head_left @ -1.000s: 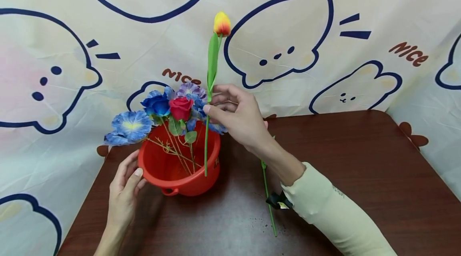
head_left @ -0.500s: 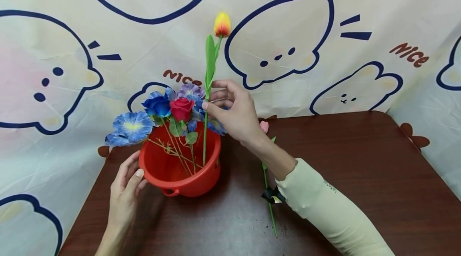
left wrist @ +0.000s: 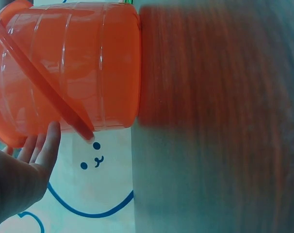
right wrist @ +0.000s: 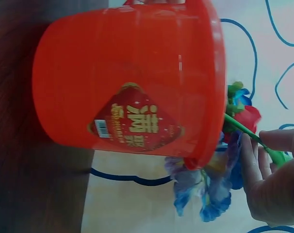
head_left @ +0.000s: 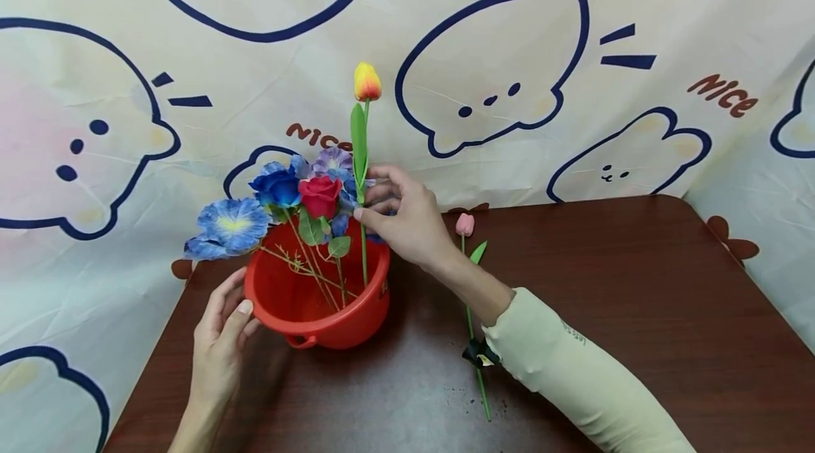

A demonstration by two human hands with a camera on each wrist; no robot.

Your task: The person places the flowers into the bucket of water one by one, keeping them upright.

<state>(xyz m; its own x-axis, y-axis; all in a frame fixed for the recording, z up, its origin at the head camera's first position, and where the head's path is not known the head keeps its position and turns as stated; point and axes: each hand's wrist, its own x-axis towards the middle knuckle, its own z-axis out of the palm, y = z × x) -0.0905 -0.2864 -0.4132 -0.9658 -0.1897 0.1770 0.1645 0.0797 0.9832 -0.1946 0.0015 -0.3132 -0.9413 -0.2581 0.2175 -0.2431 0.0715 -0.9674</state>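
Observation:
My right hand pinches the green stem of a yellow-orange tulip between thumb and fingers. The tulip stands nearly upright, its lower stem inside the red bucket. Fairly straight fingers of my left hand touch the bucket's left side near the rim; the left wrist view shows them against the orange-red wall. A red rose, a blue rose and blue-purple flowers lean in the bucket. In the right wrist view, the tulip stem crosses the rim beside the flowers.
A pink tulip lies on the brown table, partly under my right forearm. A small black item sits by its stem, next to the sleeve. Behind the table hangs a cartoon-printed cloth.
My right hand has moved the yellow-orange tulip down and slightly left, so its stem end now sits inside the bucket. More of the pink tulip shows. The left hand stays put.

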